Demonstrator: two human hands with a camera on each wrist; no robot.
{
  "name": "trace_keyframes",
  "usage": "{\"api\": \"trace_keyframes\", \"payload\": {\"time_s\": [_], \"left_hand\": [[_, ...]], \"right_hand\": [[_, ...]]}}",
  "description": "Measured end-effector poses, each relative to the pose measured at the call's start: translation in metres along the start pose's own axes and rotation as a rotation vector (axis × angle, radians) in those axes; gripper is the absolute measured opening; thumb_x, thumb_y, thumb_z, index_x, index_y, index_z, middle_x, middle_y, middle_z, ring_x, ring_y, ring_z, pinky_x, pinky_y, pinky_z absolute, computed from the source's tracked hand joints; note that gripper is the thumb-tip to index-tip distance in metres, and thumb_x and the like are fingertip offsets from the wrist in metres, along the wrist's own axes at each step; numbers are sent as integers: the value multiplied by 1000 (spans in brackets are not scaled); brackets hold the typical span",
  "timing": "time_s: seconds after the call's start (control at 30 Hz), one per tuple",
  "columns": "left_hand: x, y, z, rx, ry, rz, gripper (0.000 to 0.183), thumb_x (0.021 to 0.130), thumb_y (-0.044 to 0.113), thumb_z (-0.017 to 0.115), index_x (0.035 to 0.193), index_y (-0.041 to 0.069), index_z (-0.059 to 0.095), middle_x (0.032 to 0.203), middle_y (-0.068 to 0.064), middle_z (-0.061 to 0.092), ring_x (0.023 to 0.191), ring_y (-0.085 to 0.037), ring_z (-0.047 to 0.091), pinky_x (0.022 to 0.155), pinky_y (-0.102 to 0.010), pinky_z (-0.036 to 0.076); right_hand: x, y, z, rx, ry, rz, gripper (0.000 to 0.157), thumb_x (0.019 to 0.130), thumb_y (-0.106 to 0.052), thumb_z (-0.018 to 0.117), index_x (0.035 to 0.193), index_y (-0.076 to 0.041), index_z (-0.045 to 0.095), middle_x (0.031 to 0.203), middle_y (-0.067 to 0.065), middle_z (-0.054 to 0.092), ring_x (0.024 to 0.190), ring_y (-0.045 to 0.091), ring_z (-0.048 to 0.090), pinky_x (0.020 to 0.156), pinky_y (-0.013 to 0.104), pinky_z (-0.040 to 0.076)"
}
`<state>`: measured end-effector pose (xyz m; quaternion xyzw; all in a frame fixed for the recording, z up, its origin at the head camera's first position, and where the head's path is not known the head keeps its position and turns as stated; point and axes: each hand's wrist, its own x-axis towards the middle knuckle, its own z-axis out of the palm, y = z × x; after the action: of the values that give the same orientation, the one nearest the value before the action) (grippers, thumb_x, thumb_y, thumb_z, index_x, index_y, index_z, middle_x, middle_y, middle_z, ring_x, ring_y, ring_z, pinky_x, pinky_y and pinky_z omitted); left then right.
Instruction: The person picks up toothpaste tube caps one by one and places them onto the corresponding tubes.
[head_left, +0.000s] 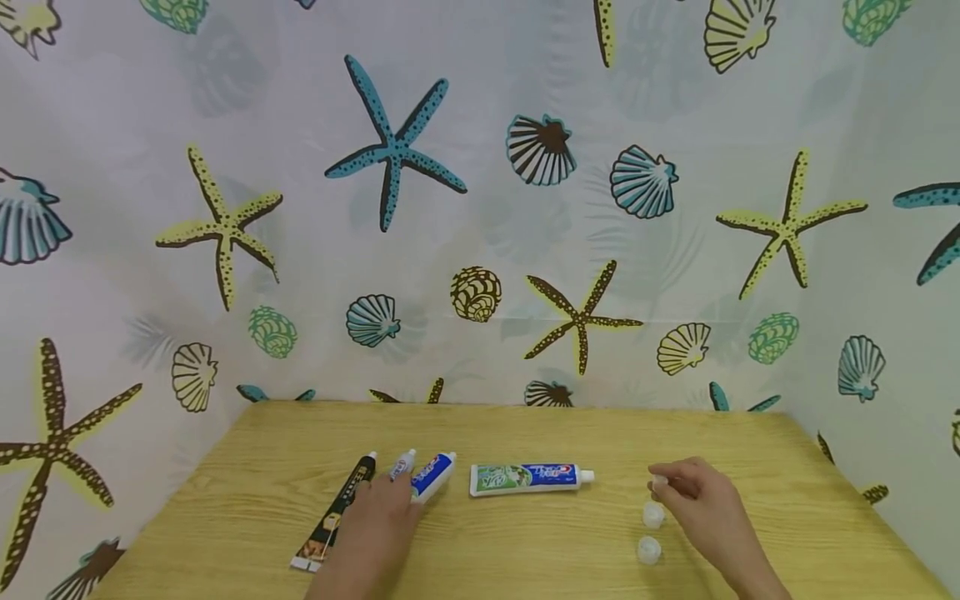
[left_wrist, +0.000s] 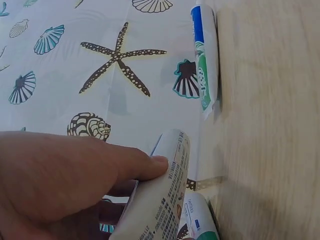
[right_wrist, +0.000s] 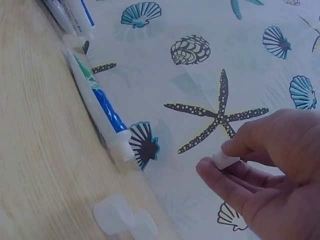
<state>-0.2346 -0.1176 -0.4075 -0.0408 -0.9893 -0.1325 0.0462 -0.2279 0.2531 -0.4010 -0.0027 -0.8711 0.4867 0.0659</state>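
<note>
My left hand grips a whitish toothpaste tube, thumb on its printed side. In the head view that tube's upper end shows past the fingers, while the rest is hidden under the hand. A black toothpaste tube lies to its left and a blue-and-white tube to its right, close to the hand. Between thumb and fingers, my right hand pinches a small white cap. Just below that hand, two more white caps sit on the table.
A green-and-blue toothpaste tube lies sideways between the hands, its capped end to the right. The wooden table is bordered at the back and sides by a white curtain printed with starfish and shells.
</note>
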Motion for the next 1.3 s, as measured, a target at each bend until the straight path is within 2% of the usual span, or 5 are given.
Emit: {"api": "trace_keyframes", "payload": {"time_s": [0.23,0.43,0.6,0.77,1.3], "left_hand": [[3,-1,-4,-54,54,31,36,86,30,58,117,11,56,110,-10,59,93,-24,55,74,-43,47],[2,1,-5,-47,165,149,35,85,34,59,118,20,58,103,-3,61,85,-15,58,65,-32,50],[2,4,-9,-149,193,184,36,86,37,57,122,36,54,99,7,62,67,-3,50,53,-21,39],[3,6,-10,-226,281,237,37,84,41,57,119,50,49,100,18,61,80,3,55,61,-18,45],[4,12,-9,-485,352,443,28,77,41,66,104,41,64,106,20,63,97,5,58,79,-20,51]], "right_hand": [[-7,-17,13,144,-4,-49,23,84,-19,63,106,-13,61,103,9,60,81,14,65,72,23,53],[-8,-25,20,150,8,-21,26,83,-25,64,105,-14,58,102,8,62,81,12,63,71,22,52],[-4,-34,21,103,23,27,27,81,-36,64,102,-19,63,98,2,65,83,13,62,73,22,51],[-1,-41,26,207,25,66,28,78,-32,68,102,-18,66,105,-1,64,90,12,61,78,24,50],[1,-36,39,363,-49,117,29,76,-29,71,103,-18,69,111,-3,64,98,12,60,85,29,49]]}}
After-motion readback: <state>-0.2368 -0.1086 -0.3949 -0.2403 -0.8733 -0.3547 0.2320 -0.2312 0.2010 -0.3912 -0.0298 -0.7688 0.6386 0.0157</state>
